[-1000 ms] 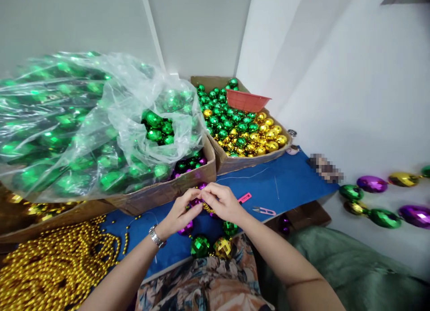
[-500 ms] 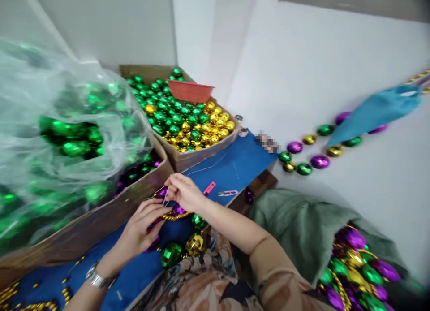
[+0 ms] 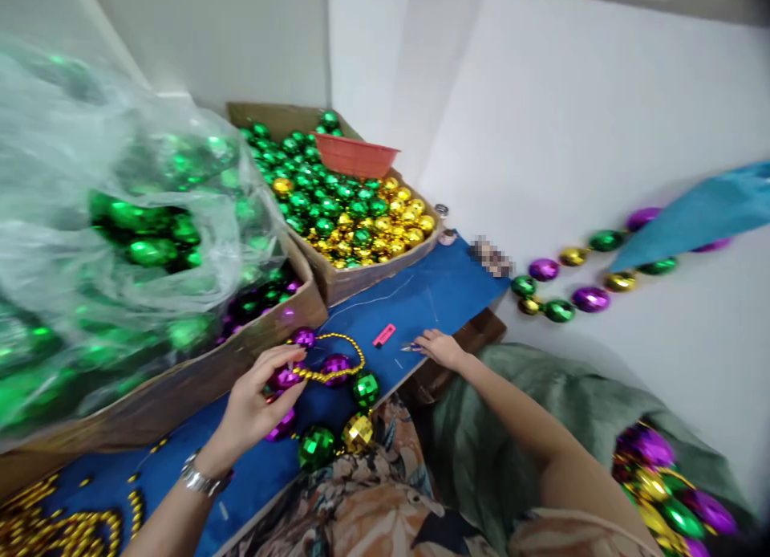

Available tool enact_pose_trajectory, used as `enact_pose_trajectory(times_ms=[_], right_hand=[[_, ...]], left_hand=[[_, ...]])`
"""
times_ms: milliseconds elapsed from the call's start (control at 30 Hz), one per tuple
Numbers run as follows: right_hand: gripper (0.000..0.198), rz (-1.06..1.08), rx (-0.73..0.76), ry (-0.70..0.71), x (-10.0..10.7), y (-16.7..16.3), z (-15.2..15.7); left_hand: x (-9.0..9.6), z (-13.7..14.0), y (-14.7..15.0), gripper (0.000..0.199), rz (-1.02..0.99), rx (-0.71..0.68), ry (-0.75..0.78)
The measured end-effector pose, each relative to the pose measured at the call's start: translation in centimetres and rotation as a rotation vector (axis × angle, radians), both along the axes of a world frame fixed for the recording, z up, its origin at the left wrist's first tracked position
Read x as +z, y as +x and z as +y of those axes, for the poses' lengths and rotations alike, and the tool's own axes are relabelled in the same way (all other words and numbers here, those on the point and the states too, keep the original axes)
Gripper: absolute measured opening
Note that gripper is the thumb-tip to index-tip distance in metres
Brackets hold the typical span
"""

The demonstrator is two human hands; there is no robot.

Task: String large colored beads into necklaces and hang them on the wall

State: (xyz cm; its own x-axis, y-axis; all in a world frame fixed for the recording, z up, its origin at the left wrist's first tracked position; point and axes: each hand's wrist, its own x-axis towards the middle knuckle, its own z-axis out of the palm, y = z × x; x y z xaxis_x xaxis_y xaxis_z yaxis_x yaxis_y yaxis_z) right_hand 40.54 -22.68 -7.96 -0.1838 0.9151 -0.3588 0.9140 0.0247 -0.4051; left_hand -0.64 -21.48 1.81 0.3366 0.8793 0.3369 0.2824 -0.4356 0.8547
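Observation:
My left hand (image 3: pixel 256 400), with a metal watch at the wrist, pinches the bead necklace (image 3: pixel 359 431) at its string. Large purple, green and gold faceted balls and a loop of small gold beads (image 3: pixel 362 356) hang from or lie around the fingers, partly hidden by them. My right hand (image 3: pixel 443 350) is at the near edge of the blue table, its fingers closed over the handles of small thread snips (image 3: pixel 409 348). The snips' blades point left. Just left of them lies a pink tool (image 3: pixel 384 335), perhaps a cutter.
A carton (image 3: pixel 373 276) of green and gold balls with a red bowl (image 3: pixel 354 154) stands behind. Left is a long box (image 3: pixel 180 384) with plastic-wrapped green balls. Gold bead strands (image 3: pixel 66 529) lie front left. A green sack (image 3: pixel 499 412) of necklaces is at right.
My right hand has left the string beside my left hand and moved right to the thread snips. My left hand stays at the necklace. The view has shifted slightly.

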Motion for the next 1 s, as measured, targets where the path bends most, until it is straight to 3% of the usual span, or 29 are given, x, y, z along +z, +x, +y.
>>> enact_pose_trajectory(times_ms=[133,267,467,600,800,1000], right_hand=[[0.015,0.065,0.008,0.025,-0.3,-0.2,0.5],[0.026,0.213,0.003,0.039,1.3,-2.9,1.3],[0.038,0.932,-0.059,-0.212,6.7,-12.9,1.6],[0.034,0.845,0.144,-0.164,9.7,-17.2,2.3],[0.035,0.716,0.367,-0.004,11.4,-19.0,3.1],[0.036,0.729,0.390,0.002,11.5,-19.2,3.1]], left_hand=[[0.9,-0.4,0.0,0.046,-0.103,0.040,-0.203],[1.0,-0.6,-0.2,0.053,-0.136,0.027,-0.230],[0.7,-0.9,-0.3,0.062,-0.066,-0.062,-0.182],[0.7,-0.9,-0.3,0.064,-0.061,-0.090,-0.176],[1.1,-0.9,-0.2,0.063,-0.044,-0.124,-0.151],[1.0,-0.8,-0.3,0.060,0.047,-0.150,-0.075]])
